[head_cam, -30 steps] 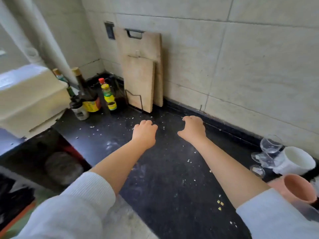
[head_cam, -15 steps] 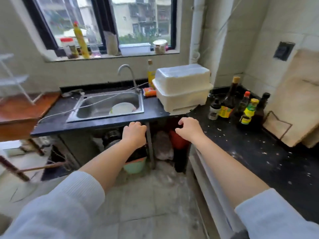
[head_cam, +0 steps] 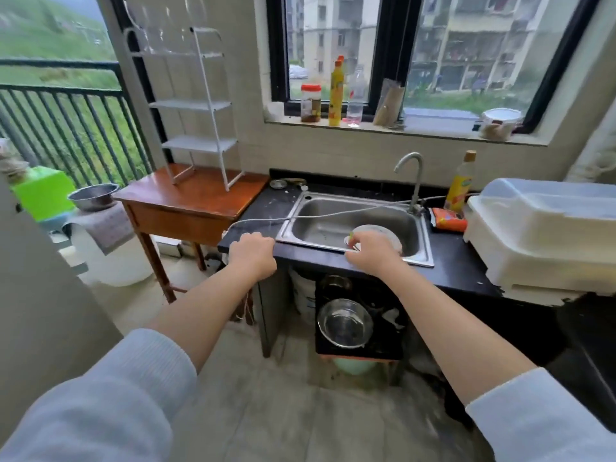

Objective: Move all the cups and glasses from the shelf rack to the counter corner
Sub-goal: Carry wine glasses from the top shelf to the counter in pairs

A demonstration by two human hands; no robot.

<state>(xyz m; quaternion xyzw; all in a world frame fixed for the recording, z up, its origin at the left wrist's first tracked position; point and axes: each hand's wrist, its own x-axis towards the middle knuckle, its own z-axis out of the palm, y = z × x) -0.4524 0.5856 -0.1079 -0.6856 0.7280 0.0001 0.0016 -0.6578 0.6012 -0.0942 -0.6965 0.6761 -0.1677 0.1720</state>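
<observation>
The white shelf rack (head_cam: 197, 143) stands on a small wooden table (head_cam: 186, 198) at the upper left. Faint clear glasses (head_cam: 160, 31) stand on its top tier; the lower tiers look bare. My left hand (head_cam: 252, 253) hovers in front of the counter's left end, fingers curled, holding nothing. My right hand (head_cam: 370, 254) hangs over the sink's front rim, also curled and empty. Both hands are well short of the rack. The counter corner and the cups there are out of view to the right.
A steel sink (head_cam: 333, 215) with a white plate (head_cam: 388, 233) and a faucet (head_cam: 413, 175) sits ahead. A white lidded dish box (head_cam: 546, 228) fills the counter at right. Bottles (head_cam: 335, 91) line the window sill. A steel bowl (head_cam: 345, 323) sits under the counter, and a balcony railing (head_cam: 66, 128) is at left.
My view has swung left from the counter corner, past the dish box, to the sink and the shelf rack. Both hands stay empty and curled in front of me.
</observation>
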